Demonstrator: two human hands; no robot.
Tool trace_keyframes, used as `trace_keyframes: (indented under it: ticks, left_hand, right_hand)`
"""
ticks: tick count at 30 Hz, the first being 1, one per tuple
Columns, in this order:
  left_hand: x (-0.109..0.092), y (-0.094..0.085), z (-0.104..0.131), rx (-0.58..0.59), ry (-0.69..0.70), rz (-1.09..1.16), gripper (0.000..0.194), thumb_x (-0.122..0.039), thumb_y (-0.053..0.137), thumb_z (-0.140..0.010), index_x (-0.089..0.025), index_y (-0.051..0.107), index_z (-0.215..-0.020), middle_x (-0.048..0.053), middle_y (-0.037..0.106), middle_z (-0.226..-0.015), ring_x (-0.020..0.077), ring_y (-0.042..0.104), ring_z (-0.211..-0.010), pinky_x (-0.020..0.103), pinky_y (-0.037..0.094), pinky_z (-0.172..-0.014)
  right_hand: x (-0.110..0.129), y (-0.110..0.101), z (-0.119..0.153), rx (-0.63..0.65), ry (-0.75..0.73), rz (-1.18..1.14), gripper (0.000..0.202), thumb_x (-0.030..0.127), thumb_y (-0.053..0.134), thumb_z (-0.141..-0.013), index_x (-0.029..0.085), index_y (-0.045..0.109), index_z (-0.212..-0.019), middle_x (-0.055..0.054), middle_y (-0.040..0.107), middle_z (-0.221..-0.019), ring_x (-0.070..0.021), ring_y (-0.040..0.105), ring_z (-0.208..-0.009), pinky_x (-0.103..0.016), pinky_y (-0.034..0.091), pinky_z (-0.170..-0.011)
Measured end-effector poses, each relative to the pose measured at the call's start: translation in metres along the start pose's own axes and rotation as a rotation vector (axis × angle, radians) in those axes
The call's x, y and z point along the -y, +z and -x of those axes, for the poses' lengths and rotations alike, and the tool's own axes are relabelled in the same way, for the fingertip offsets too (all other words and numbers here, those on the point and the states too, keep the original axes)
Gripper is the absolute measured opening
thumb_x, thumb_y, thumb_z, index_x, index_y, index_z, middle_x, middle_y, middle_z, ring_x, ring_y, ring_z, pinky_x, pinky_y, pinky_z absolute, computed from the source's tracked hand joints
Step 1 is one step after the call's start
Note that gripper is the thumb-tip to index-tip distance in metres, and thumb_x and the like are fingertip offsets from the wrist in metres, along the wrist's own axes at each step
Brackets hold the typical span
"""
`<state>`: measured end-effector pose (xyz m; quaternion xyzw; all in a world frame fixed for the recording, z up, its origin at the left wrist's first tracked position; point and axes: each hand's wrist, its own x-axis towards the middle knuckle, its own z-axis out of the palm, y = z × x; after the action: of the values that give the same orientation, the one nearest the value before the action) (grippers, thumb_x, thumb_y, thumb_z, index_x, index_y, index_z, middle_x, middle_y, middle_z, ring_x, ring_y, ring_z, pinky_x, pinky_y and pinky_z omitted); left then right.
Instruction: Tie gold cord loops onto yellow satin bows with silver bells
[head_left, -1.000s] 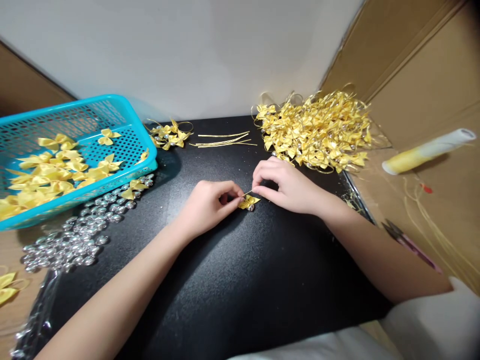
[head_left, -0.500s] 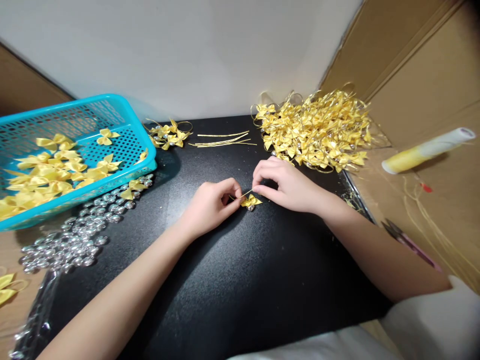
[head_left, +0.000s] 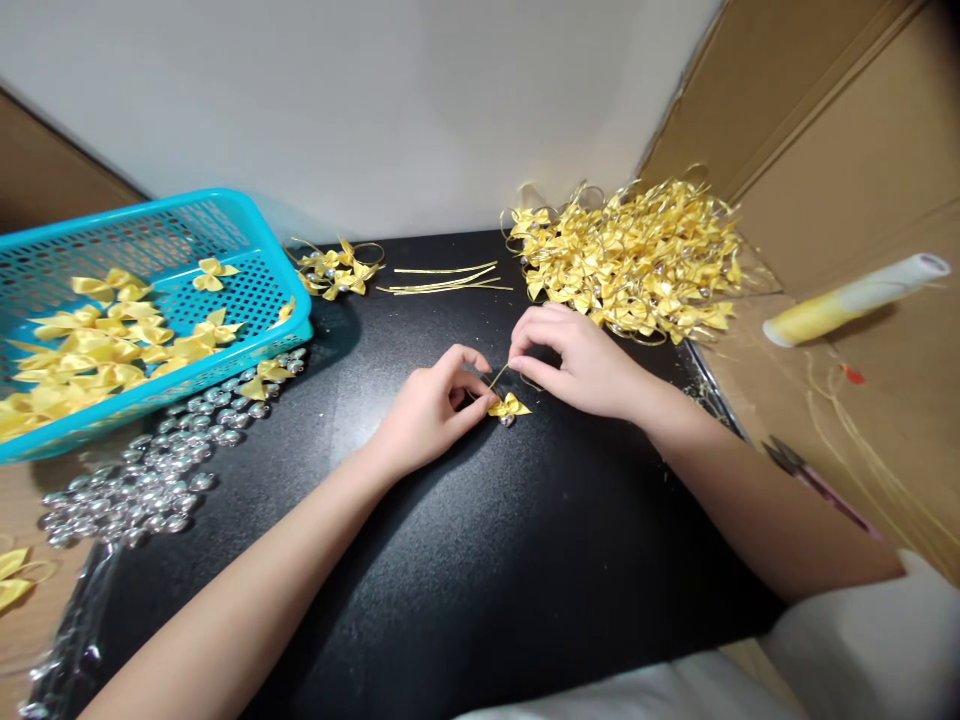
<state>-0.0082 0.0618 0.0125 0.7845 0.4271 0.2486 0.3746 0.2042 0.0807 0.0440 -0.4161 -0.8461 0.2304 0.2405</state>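
Near the middle of the black table (head_left: 465,540), a yellow bow (head_left: 511,405) with a silver bell below it lies at the fingertips of my left hand (head_left: 435,410). The thumb of that hand presses at the bow's left side, and its index finger is raised. My right hand (head_left: 574,360), to the upper right of the bow, pinches a thin gold cord (head_left: 499,376) between thumb and fingertips. The cord runs from there down toward the bow and my left fingers.
A blue basket (head_left: 281,345) of yellow bows stands left, with silver bells (head_left: 142,480) beside it. Cut gold cords (head_left: 446,280) and a few finished bows (head_left: 341,270) lie at the back. A bow pile (head_left: 637,260), snips (head_left: 821,485) and a roll (head_left: 855,300) are right.
My right hand has moved slightly up with the cord. My left index finger has lifted away from the thumb. The bow has shifted a little to the right.
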Motion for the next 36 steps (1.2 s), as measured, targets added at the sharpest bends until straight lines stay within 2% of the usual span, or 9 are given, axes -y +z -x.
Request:
trace_keyframes:
  ticks: [5, 11, 19, 25, 27, 29, 31, 34, 36]
  left_hand:
    - [0.002, 0.002, 0.0, 0.03, -0.019, 0.089, 0.027, -0.021, 0.063, -0.085, -0.021, 0.045, -0.104, 0.0, 0.076, -0.08, 0.0065, 0.041, -0.046, 0.021, 0.035, -0.051]
    - [0.001, 0.003, 0.0, 0.041, -0.029, 0.093, 0.028, -0.021, 0.063, -0.084, -0.021, 0.045, -0.105, 0.0, 0.076, -0.08, 0.0069, 0.044, -0.047, 0.021, 0.035, -0.052]
    - [-0.001, 0.005, 0.0, 0.053, -0.023, 0.146, 0.029, -0.024, 0.063, -0.083, -0.022, 0.046, -0.106, 0.002, 0.076, -0.08, 0.013, 0.064, -0.061, 0.024, 0.042, -0.055]
    - [-0.002, 0.007, 0.0, 0.042, -0.029, 0.179, 0.028, -0.023, 0.063, -0.083, -0.022, 0.047, -0.105, 0.002, 0.076, -0.079, 0.0138, 0.066, -0.062, 0.024, 0.043, -0.055]
    - [-0.002, 0.008, 0.0, 0.036, -0.038, 0.184, 0.028, -0.023, 0.064, -0.082, -0.022, 0.047, -0.105, 0.002, 0.076, -0.079, 0.0132, 0.065, -0.061, 0.024, 0.043, -0.055]
    - [-0.001, 0.009, -0.001, 0.034, -0.053, 0.184, 0.029, -0.023, 0.064, -0.083, -0.022, 0.046, -0.105, 0.001, 0.076, -0.08, 0.0119, 0.063, -0.058, 0.024, 0.042, -0.054]
    - [-0.002, 0.009, -0.001, 0.038, -0.068, 0.181, 0.029, -0.023, 0.063, -0.083, -0.022, 0.045, -0.105, 0.001, 0.076, -0.08, 0.011, 0.061, -0.057, 0.023, 0.041, -0.054]
    - [-0.002, 0.01, -0.001, 0.036, -0.072, 0.189, 0.026, -0.023, 0.063, -0.083, -0.022, 0.044, -0.101, 0.001, 0.075, -0.08, 0.011, 0.061, -0.058, 0.023, 0.041, -0.055]
    - [-0.002, 0.01, -0.001, 0.025, -0.071, 0.198, 0.026, -0.023, 0.064, -0.083, -0.022, 0.042, -0.098, 0.001, 0.075, -0.08, 0.0105, 0.059, -0.057, 0.022, 0.039, -0.054]
  right_hand:
    - [-0.006, 0.002, -0.001, -0.093, 0.023, 0.013, 0.014, 0.02, 0.058, -0.088, 0.019, 0.06, -0.075, -0.005, 0.065, -0.087, -0.0209, 0.055, -0.087, -0.037, 0.04, -0.085]
    - [-0.01, 0.003, -0.001, -0.15, 0.036, 0.007, 0.012, 0.019, 0.058, -0.087, 0.019, 0.061, -0.075, -0.005, 0.065, -0.086, -0.0205, 0.056, -0.086, -0.036, 0.041, -0.083]
    - [-0.012, 0.003, -0.001, -0.147, 0.048, 0.004, 0.013, 0.019, 0.058, -0.087, 0.019, 0.06, -0.074, -0.004, 0.064, -0.085, -0.0204, 0.056, -0.086, -0.035, 0.041, -0.082]
    - [-0.015, 0.005, -0.001, -0.149, 0.112, 0.062, 0.013, 0.019, 0.058, -0.088, 0.02, 0.061, -0.075, -0.005, 0.065, -0.088, -0.0228, 0.055, -0.09, -0.04, 0.041, -0.086]
    - [-0.014, 0.005, 0.0, -0.141, 0.123, 0.108, 0.01, 0.019, 0.058, -0.087, 0.019, 0.063, -0.079, -0.006, 0.066, -0.094, -0.0251, 0.054, -0.096, -0.043, 0.04, -0.089]
    - [-0.011, 0.004, 0.001, -0.136, 0.082, 0.15, 0.008, 0.018, 0.058, -0.087, 0.02, 0.066, -0.087, -0.008, 0.065, -0.106, -0.027, 0.052, -0.104, -0.045, 0.038, -0.092]
    - [-0.006, 0.003, 0.002, -0.105, -0.024, 0.161, 0.013, 0.016, 0.059, -0.086, 0.022, 0.068, -0.093, -0.007, 0.063, -0.114, -0.0268, 0.049, -0.109, -0.045, 0.037, -0.094]
    - [0.002, 0.003, 0.004, 0.02, -0.16, 0.162, 0.01, 0.017, 0.063, -0.084, 0.024, 0.07, -0.087, -0.005, 0.062, -0.115, -0.0259, 0.048, -0.109, -0.044, 0.035, -0.094]
    - [0.004, 0.004, 0.005, 0.094, -0.168, 0.188, 0.006, 0.021, 0.066, -0.084, 0.023, 0.072, -0.083, -0.006, 0.062, -0.115, -0.0263, 0.047, -0.109, -0.045, 0.034, -0.093]
